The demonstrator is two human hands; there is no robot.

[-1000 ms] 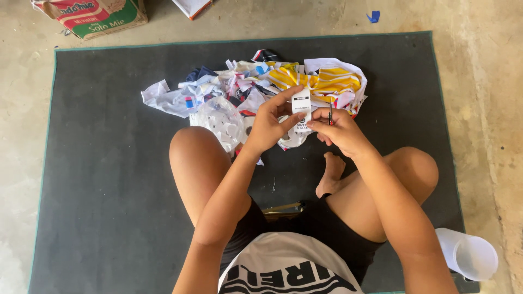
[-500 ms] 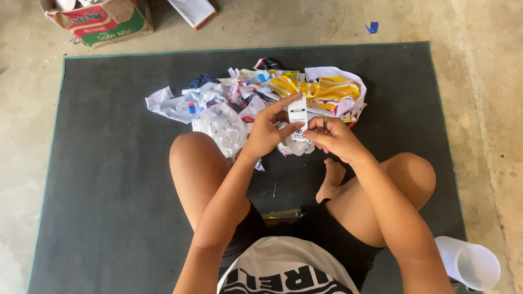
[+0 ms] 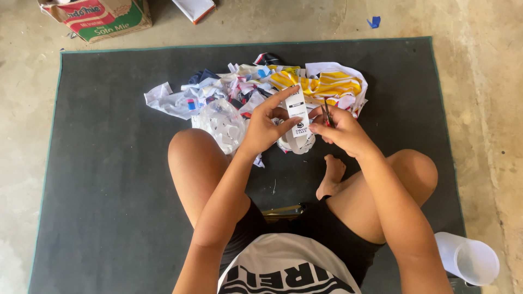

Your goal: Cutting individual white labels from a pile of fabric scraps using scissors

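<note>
A bare concrete floor (image 3: 479,109) carries 1 dark grey mat (image 3: 109,163), seen from above, with a person sitting cross-legged on it. At the far left, past the mat's top edge, stands 1 open cardboard box (image 3: 101,16), and just right of it lies 1 flat white packet (image 3: 195,8). On the mat ahead of the knees sits 1 heap of cut paper and fabric scraps (image 3: 245,90), white, blue and yellow, with 1 clear plastic bag (image 3: 220,122) of small white pieces at its left. The left hand (image 3: 264,128) pinches 1 white paper tag (image 3: 297,117) upright over the heap, thumb in front and fingers behind. The right hand (image 3: 343,130), beside it, is closed round 1 pair of small scissors (image 3: 327,114), blades pointing up next to the tag. At the far right, 1 clear plastic cup (image 3: 468,258) lies on its side.
</note>
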